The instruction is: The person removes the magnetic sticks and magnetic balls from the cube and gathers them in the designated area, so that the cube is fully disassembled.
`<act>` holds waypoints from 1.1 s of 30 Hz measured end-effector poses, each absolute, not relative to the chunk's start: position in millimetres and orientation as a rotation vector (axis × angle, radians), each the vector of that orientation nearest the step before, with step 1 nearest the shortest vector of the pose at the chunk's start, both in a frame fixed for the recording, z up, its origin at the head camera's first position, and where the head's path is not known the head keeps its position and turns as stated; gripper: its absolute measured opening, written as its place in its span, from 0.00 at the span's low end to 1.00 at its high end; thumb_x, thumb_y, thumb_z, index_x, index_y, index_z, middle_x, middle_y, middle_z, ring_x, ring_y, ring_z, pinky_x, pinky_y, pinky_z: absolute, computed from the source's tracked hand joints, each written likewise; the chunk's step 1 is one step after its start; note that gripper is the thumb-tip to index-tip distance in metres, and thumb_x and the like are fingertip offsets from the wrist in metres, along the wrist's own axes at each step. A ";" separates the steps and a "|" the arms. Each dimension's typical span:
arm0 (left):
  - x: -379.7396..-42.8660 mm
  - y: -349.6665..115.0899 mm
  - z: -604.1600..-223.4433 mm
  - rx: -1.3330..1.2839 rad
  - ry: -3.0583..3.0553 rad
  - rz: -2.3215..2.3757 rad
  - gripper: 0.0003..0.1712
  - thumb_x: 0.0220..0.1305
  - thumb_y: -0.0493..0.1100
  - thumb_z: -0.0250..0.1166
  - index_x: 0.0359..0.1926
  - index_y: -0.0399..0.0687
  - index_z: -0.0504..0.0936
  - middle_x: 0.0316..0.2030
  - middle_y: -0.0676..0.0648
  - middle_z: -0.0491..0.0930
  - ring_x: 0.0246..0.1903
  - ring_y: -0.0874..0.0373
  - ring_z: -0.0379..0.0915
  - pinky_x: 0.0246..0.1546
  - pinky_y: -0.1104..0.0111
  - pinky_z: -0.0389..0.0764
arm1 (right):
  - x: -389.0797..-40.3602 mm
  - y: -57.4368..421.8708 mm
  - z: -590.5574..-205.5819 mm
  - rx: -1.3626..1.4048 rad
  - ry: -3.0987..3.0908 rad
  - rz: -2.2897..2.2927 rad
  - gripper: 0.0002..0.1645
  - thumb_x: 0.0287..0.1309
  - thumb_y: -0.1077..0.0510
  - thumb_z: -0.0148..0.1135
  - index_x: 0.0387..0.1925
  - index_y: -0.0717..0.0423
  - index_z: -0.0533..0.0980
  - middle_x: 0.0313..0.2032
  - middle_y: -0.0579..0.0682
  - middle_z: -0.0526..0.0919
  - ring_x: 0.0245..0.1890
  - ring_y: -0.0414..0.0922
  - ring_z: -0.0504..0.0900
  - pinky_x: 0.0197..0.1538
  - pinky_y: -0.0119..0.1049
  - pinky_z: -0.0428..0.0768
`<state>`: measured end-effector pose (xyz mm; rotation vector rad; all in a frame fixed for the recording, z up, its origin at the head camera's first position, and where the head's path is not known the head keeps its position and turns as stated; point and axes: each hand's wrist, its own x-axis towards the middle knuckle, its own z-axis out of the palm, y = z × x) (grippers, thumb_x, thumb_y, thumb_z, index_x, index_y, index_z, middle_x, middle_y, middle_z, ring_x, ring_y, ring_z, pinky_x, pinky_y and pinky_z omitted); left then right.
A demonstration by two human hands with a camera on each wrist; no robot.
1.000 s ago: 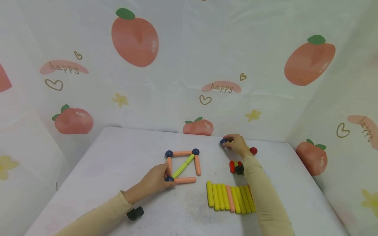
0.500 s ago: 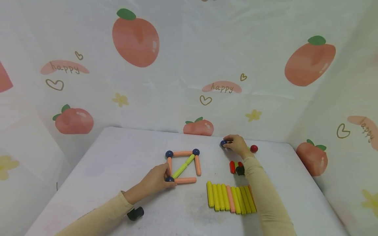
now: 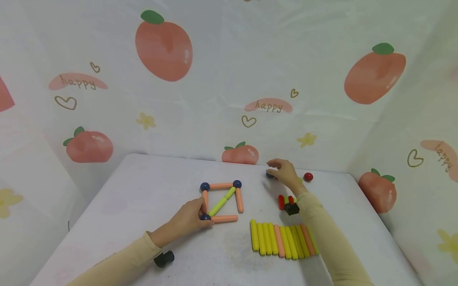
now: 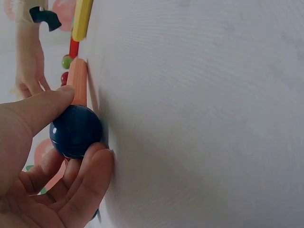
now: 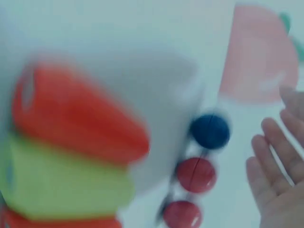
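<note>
My left hand (image 3: 191, 216) pinches a dark blue ball (image 4: 76, 130) between thumb and fingers in the left wrist view. That ball is the near left corner of a square of salmon sticks (image 3: 224, 219). Blue balls (image 3: 204, 186) mark both far corners, and a yellow-green diagonal (image 3: 218, 206) crosses the square. No ball shows at the near right corner. At the back right, my right hand (image 3: 284, 174) hovers by another blue ball (image 5: 210, 131) with its fingers spread apart. The right wrist view shows a gap between that hand and the ball, which lies in line with red balls (image 5: 196, 175).
A row of mostly yellow sticks (image 3: 270, 238) lies at the front right. Short red sticks (image 3: 281, 202) and a yellow-green one lie behind it, near the right wrist's black camera (image 3: 292, 209). A red ball (image 3: 308, 176) sits at the back right.
My right hand has let go of the blue ball at the back and lifted a little, its fingers parting. The left hand stays on its ball.
</note>
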<state>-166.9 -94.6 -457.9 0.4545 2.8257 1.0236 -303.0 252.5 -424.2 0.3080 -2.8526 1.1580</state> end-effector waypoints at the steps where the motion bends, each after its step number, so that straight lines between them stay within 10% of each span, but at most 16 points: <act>1: -166.8 -94.7 -457.9 0.454 2.826 1.025 0.23 0.46 0.47 0.81 0.32 0.48 0.73 0.25 0.52 0.72 0.25 0.62 0.65 0.23 0.76 0.66 | -299.8 247.2 -423.5 0.308 -2.854 1.175 0.22 0.60 0.56 0.67 0.54 0.62 0.79 0.51 0.60 0.85 0.55 0.58 0.81 0.56 0.50 0.81; 12: -165.8 -94.8 -458.9 0.430 2.832 1.009 0.23 0.46 0.48 0.81 0.33 0.48 0.74 0.25 0.51 0.72 0.25 0.62 0.65 0.22 0.75 0.64 | -263.5 176.1 -436.2 0.318 -3.119 1.202 0.32 0.61 0.49 0.67 0.65 0.47 0.71 0.51 0.56 0.83 0.47 0.51 0.82 0.50 0.45 0.83; 22: -164.7 -95.4 -460.3 0.471 2.834 1.051 0.23 0.46 0.48 0.80 0.33 0.47 0.74 0.25 0.51 0.72 0.25 0.63 0.63 0.23 0.75 0.64 | -252.1 152.6 -447.1 0.170 -3.110 1.337 0.41 0.54 0.54 0.73 0.66 0.56 0.65 0.43 0.58 0.83 0.33 0.44 0.81 0.38 0.35 0.82; 33: -163.9 -97.9 -459.5 0.501 2.825 1.090 0.23 0.47 0.48 0.80 0.33 0.47 0.74 0.24 0.51 0.72 0.24 0.64 0.63 0.24 0.76 0.63 | -220.7 140.7 -439.9 0.347 -2.991 1.215 0.13 0.56 0.58 0.71 0.39 0.56 0.77 0.34 0.51 0.78 0.34 0.44 0.73 0.36 0.31 0.75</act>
